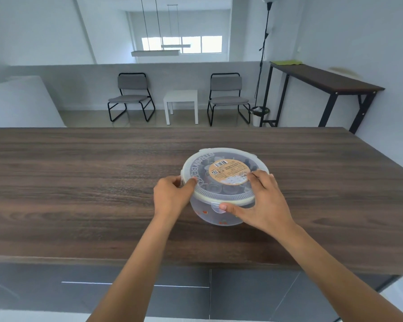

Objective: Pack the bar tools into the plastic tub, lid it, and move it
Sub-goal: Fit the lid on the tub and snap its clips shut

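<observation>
Now I'm lidding: left hand (171, 194) pinches lid (223, 175) rim, right hand (263, 201) thumbs front clip (218, 206); next, remaining clips.

One view only, worn on the head, looking forward and steeply down over a dark wood-grain countertop (79, 182) that fills the middle of the frame. It sits close: both bare forearms rise from the bottom edge toward the centre. The wide lens bows the counter's near edge, and its upper third reaches across the room to two grey padded chairs (130, 96) against the far half-wall.
</observation>
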Demonstrator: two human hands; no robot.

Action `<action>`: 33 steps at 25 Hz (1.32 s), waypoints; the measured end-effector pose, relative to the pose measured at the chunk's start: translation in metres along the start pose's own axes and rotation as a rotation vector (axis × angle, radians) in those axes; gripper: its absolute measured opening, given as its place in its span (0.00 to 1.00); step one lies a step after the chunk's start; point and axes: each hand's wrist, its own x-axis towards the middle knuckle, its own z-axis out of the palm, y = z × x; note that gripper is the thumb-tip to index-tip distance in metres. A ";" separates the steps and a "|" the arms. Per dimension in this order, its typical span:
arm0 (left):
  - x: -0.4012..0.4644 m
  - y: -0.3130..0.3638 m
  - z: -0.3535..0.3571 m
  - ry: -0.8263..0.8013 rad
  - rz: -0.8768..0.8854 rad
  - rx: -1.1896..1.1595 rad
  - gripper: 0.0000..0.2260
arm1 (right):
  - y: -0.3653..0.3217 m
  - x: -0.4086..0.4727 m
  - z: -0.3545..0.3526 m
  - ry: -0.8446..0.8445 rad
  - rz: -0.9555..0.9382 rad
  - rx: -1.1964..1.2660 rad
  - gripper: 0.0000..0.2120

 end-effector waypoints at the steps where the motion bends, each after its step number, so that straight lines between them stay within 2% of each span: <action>1: 0.002 0.000 -0.001 -0.017 -0.015 -0.008 0.09 | 0.000 0.000 -0.001 -0.004 -0.008 0.005 0.56; 7: 0.003 0.001 -0.003 -0.047 -0.050 -0.046 0.11 | -0.002 0.000 -0.001 0.002 -0.028 0.051 0.55; 12: 0.007 0.008 -0.001 -0.144 0.032 0.205 0.10 | 0.002 0.000 -0.002 -0.019 -0.040 0.011 0.54; 15: 0.007 0.020 0.014 -0.141 0.180 0.367 0.28 | 0.003 -0.001 -0.004 -0.033 -0.061 -0.015 0.54; 17: 0.015 0.034 0.027 -0.236 0.345 0.492 0.29 | 0.008 0.001 -0.009 -0.084 -0.081 0.035 0.53; 19: 0.028 0.042 0.037 -0.397 0.446 0.644 0.27 | 0.017 0.007 -0.014 -0.126 -0.070 0.186 0.47; 22: 0.042 0.040 0.045 -0.555 0.472 0.828 0.25 | 0.031 0.033 -0.017 -0.255 0.011 0.309 0.36; 26: 0.046 0.033 0.048 -0.552 0.499 0.850 0.24 | 0.040 0.088 -0.014 -0.414 0.099 0.240 0.30; 30: 0.046 0.031 0.048 -0.541 0.516 0.854 0.24 | 0.042 0.124 -0.004 -0.447 0.251 0.339 0.20; 33: 0.046 0.030 0.050 -0.533 0.522 0.860 0.24 | 0.046 0.128 0.005 -0.421 0.325 0.398 0.18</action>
